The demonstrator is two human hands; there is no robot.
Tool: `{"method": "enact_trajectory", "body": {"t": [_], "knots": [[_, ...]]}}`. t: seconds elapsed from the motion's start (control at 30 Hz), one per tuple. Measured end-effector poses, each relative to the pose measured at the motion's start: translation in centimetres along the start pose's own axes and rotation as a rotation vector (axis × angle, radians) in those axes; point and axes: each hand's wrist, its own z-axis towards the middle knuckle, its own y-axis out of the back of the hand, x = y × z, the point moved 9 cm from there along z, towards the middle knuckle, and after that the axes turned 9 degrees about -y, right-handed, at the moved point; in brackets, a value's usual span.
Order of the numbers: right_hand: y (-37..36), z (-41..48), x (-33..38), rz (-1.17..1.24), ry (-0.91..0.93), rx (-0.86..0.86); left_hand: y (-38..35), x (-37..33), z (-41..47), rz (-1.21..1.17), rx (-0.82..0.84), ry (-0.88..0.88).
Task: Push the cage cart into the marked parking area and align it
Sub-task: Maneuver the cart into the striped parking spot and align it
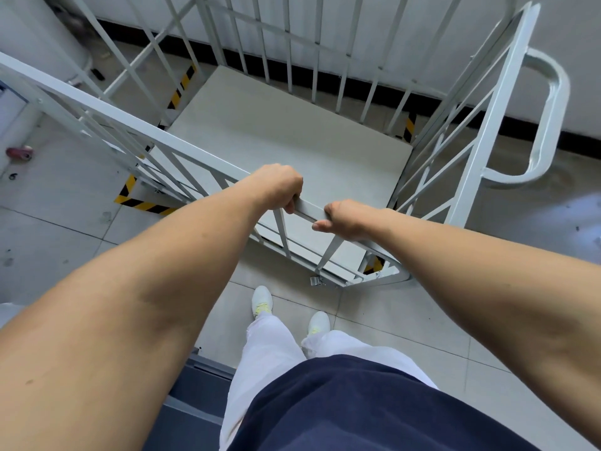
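You had both hands wrapped over the flat top rail (pixel 310 209) of the cage cart (pixel 283 131), side by side and nearly touching. Your left hand (pixel 276 187) was curled knuckles-up over the rail; just to its 4 o'clock, your right hand (pixel 344 219) clamped the same rail with the thumb pointing back toward the left.

The cart was painted pale grey-white metal: square-section rails, thin straight and slanted bars on the sides, a smooth flat deck, and a rounded tubular handle loop (pixel 546 115) out at 2 o'clock. It sat against the wall (pixel 390 37) at 12 o'clock, above a black skirting strip. Yellow-and-black striped floor tape (pixel 143 205) showed at 9 o'clock by the near left corner, with more peeking out at 11, at 1 and under the near right corner, so the deck lay roughly inside the marked corners.

The floor was glossy pale tile (pixel 406 320). Your white shoes (pixel 261 301) stood at 6 o'clock, just short of the cart's near edge.
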Motion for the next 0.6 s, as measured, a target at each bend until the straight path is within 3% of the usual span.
{"method": "enact_trajectory", "body": {"t": [0.37, 0.6], "knots": [[-0.9, -0.4, -1.1, 0.017, 0.038, -0.014, 0.0, 0.2, -0.2, -0.047, 0.009, 0.065], [-1.6, -1.3, -4.5, -0.035, 0.021, 0.079, 0.2, 0.0, -0.1, -0.046, 0.037, 0.063]]}}
